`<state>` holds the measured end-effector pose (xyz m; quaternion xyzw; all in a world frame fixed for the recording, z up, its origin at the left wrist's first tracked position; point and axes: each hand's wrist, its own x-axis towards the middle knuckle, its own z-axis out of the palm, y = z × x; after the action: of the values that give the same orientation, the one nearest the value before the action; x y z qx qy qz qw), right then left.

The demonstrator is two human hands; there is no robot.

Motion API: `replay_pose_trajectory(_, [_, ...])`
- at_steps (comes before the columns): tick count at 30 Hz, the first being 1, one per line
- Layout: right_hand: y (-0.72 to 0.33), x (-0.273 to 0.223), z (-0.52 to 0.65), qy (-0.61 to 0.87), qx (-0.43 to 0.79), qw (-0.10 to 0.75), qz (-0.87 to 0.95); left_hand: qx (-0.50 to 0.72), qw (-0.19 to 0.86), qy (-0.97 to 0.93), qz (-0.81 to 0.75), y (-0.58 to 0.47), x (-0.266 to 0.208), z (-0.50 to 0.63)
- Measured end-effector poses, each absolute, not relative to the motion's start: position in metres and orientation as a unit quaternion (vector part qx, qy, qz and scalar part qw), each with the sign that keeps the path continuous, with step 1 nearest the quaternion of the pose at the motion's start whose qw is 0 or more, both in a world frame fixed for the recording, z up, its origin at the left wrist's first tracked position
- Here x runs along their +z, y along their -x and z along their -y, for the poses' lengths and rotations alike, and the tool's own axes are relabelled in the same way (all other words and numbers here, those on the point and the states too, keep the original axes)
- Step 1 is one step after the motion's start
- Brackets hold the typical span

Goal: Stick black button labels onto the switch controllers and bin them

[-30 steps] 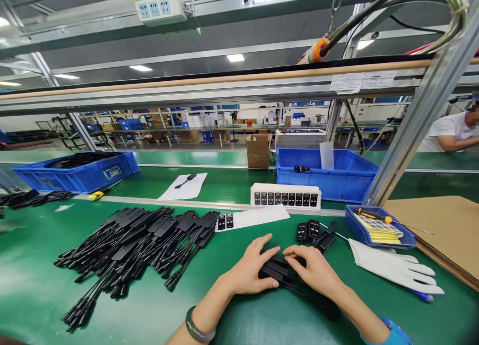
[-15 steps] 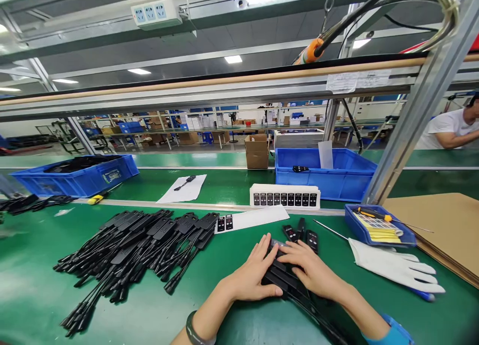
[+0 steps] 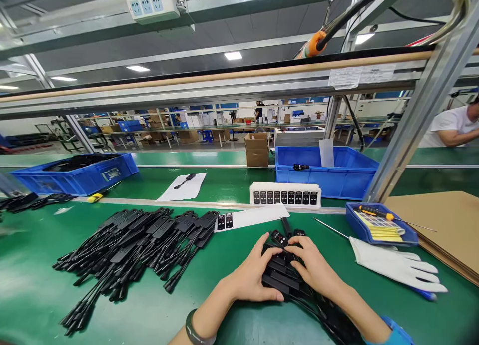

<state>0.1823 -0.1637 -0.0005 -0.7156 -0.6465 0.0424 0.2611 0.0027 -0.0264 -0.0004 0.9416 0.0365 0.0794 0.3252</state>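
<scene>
A pile of black cabled modules [image 3: 279, 280] lies under my hands on the green bench. My left hand [image 3: 251, 274] cups the pile's left side, thumb along the near edge and fingers at the far end. From the right, my right hand [image 3: 315, 266] curls over the same pile, fingertips close to the left ones. At the far end a module with a labelled face [image 3: 279, 237] shows, beside others partly covered by my fingers. The cables [image 3: 318, 312] run toward me beneath my right forearm. A larger heap of black cabled modules [image 3: 149, 240] is spread out to the left.
Behind my hands are a white label strip [image 3: 258, 217] and a stack of label sheets [image 3: 285, 194]. White gloves [image 3: 392, 265], a screwdriver [image 3: 374, 213] and a small blue tray [image 3: 352, 220] sit right. Blue bins [image 3: 322, 180] stand farther back. A co-worker [image 3: 454, 125] is at far right.
My fingers were flatter on top of the pile; now they curve around its sides. The labelled modules at the far end have shifted left and closer to my fingers.
</scene>
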Motion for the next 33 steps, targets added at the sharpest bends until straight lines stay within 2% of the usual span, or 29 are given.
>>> replay_pose_trajectory(5, [-0.186, 0.004, 0.162, 0.724, 0.057, 0.309, 0.615, 0.08, 0.331, -0.94, -0.015, -0.004, 0.002, 0.027])
replay_pose_trajectory(11, [-0.19, -0.001, 0.157, 0.803, -0.013, 0.224, 0.552, 0.088, 0.34, -0.936, -0.019, -0.005, 0.009, 0.031])
replay_pose_trajectory(14, [-0.2, 0.002, 0.158, 0.817, -0.01, 0.215, 0.535, 0.085, 0.327, -0.941, -0.024, -0.006, 0.01, 0.032])
replay_pose_trajectory(18, [-0.224, 0.011, 0.167, 0.83, -0.013, 0.256, 0.496, 0.08, 0.32, -0.943, -0.03, -0.005, 0.012, 0.034])
replay_pose_trajectory(21, [-0.235, 0.022, 0.174, 0.806, -0.011, 0.344, 0.482, 0.075, 0.32, -0.944, -0.034, -0.003, 0.01, 0.034])
replay_pose_trajectory(24, [-0.23, 0.031, 0.176, 0.741, 0.097, 0.412, 0.521, 0.079, 0.298, -0.951, -0.032, -0.001, 0.008, 0.032])
replay_pose_trajectory(26, [-0.223, 0.033, 0.176, 0.72, 0.182, 0.37, 0.559, 0.075, 0.282, -0.956, -0.034, -0.001, 0.007, 0.03])
replay_pose_trajectory(28, [-0.218, 0.033, 0.176, 0.72, 0.216, 0.301, 0.586, 0.064, 0.278, -0.958, -0.039, -0.001, 0.007, 0.029])
replay_pose_trajectory(30, [-0.215, 0.031, 0.176, 0.726, 0.209, 0.26, 0.601, 0.053, 0.28, -0.958, -0.043, -0.001, 0.007, 0.029])
replay_pose_trajectory(33, [-0.214, 0.03, 0.177, 0.741, 0.162, 0.243, 0.605, 0.051, 0.283, -0.957, -0.042, 0.0, 0.008, 0.031])
